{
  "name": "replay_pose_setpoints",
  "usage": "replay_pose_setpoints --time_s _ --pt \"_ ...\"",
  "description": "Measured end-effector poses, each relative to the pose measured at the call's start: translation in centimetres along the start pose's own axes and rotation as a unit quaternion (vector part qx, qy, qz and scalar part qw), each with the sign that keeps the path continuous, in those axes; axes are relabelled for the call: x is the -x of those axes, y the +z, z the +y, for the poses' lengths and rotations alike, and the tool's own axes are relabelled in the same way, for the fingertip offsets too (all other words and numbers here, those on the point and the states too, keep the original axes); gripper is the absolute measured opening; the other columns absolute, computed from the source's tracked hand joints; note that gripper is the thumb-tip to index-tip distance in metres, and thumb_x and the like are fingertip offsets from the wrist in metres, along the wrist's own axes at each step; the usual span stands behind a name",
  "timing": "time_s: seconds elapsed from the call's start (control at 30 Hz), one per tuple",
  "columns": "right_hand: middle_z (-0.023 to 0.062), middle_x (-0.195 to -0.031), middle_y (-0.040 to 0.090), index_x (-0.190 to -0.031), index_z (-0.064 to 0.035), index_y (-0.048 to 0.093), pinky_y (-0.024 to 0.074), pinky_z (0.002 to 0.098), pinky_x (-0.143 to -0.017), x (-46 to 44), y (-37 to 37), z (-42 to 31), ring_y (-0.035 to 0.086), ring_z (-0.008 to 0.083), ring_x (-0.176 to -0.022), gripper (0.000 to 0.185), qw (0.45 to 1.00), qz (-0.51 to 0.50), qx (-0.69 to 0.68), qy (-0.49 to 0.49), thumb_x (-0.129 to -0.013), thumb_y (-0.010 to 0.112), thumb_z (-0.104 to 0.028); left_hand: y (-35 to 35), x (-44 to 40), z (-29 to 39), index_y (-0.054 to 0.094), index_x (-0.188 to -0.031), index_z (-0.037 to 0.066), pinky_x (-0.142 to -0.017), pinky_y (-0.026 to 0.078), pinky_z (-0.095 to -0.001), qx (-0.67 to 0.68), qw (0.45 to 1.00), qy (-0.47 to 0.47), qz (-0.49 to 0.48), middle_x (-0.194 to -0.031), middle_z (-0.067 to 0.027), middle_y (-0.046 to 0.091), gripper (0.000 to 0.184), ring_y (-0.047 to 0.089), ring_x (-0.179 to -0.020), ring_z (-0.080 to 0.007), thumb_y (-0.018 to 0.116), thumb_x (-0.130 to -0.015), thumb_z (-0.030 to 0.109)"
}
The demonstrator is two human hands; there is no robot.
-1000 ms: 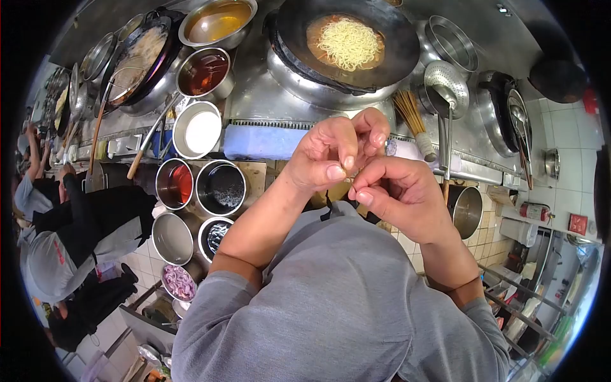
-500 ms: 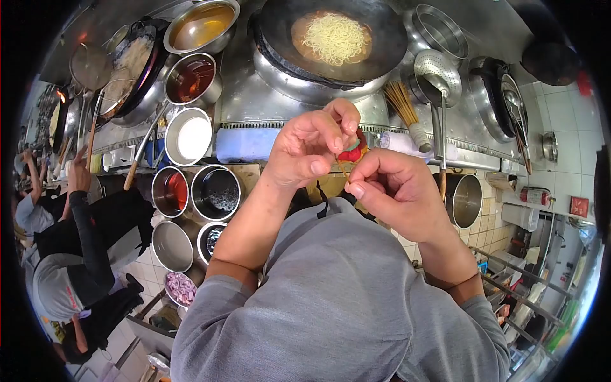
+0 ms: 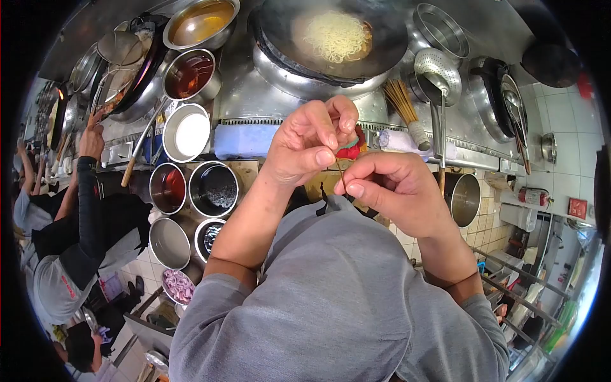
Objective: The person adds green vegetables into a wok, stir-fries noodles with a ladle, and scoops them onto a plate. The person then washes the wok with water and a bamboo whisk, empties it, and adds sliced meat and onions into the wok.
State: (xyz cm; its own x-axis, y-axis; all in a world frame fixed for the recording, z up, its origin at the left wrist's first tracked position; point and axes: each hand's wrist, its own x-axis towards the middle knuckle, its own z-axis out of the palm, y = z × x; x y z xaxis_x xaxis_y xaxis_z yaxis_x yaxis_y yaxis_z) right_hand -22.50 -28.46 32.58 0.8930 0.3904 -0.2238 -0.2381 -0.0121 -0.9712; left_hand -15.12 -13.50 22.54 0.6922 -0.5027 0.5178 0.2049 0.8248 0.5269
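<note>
A thin brown strand [image 3: 341, 174], too small to name for certain, runs between my two hands in front of my chest. My left hand [image 3: 304, 141] pinches its upper end between thumb and forefinger, the other fingers curled loosely. At the lower end, my right hand [image 3: 396, 191] has thumb and forefinger pressed together. Just behind my left fingers shows a red and green item [image 3: 350, 150], mostly hidden. Beyond both hands, a large black wok [image 3: 280, 44] stands on the stove with pale noodles [image 3: 337, 37] in it, lying in brown liquid with steam rising.
Left of me stand a basin of amber liquid [image 3: 202, 24], pots of dark red sauce [image 3: 189, 75], white contents [image 3: 189, 134] and dark liquid [image 3: 219, 191]. A bamboo brush [image 3: 407, 118] and a perforated ladle [image 3: 438, 73] lie right. A co-worker [image 3: 70, 254] works at the left.
My hands have drawn slightly apart, so more of the strand shows. Steam over the noodles has thickened. The co-worker's raised hand at the left has moved up towards the neighbouring wok.
</note>
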Motion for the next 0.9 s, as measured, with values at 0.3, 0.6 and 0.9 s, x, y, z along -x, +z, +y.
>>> replay_pose_setpoints --time_s 0.3,0.6,0.9 --pt "0.0024 -0.083 0.064 -0.089 -0.0008 0.064 0.0382 0.0165 -0.056 -0.6 -0.2 0.9 0.048 0.0009 -0.065 0.007 0.997 -0.035 -0.069 0.011 -0.088 0.061 -0.008 0.1 0.2 -0.1 0.052 -0.083 0.016 -0.076 0.032 -0.026 0.023 0.999 -0.027 -0.005 -0.097 -0.0029 0.043 0.017 0.038 -0.086 -0.0119 0.068 -0.078 0.017" --pt "0.0008 -0.081 0.062 -0.088 -0.0011 0.062 0.0341 0.0165 -0.053 -0.9 -0.4 1.2 0.043 -0.0001 -0.062 0.009 0.995 -0.064 -0.063 0.037 -0.088 0.06 -0.01 -0.2 0.2 -0.5 0.052 -0.083 0.011 -0.073 0.036 -0.0233 0.039 0.999 -0.022 -0.023 -0.097 -0.0059 0.045 0.018 0.039 -0.079 -0.0102 0.068 -0.077 0.018" --pt "0.0012 -0.082 0.062 -0.086 -0.0018 0.061 0.0335 0.0166 -0.052 -1.1 -0.2 1.3 0.042 -0.0001 -0.061 0.008 0.994 -0.062 -0.082 0.034 -0.088 0.059 -0.009 -0.2 0.1 -0.4 0.052 -0.082 0.01 -0.073 0.036 -0.0232 0.052 0.998 -0.022 -0.023 -0.097 -0.0059 0.045 0.018 0.039 -0.08 -0.0105 0.067 -0.078 0.019"
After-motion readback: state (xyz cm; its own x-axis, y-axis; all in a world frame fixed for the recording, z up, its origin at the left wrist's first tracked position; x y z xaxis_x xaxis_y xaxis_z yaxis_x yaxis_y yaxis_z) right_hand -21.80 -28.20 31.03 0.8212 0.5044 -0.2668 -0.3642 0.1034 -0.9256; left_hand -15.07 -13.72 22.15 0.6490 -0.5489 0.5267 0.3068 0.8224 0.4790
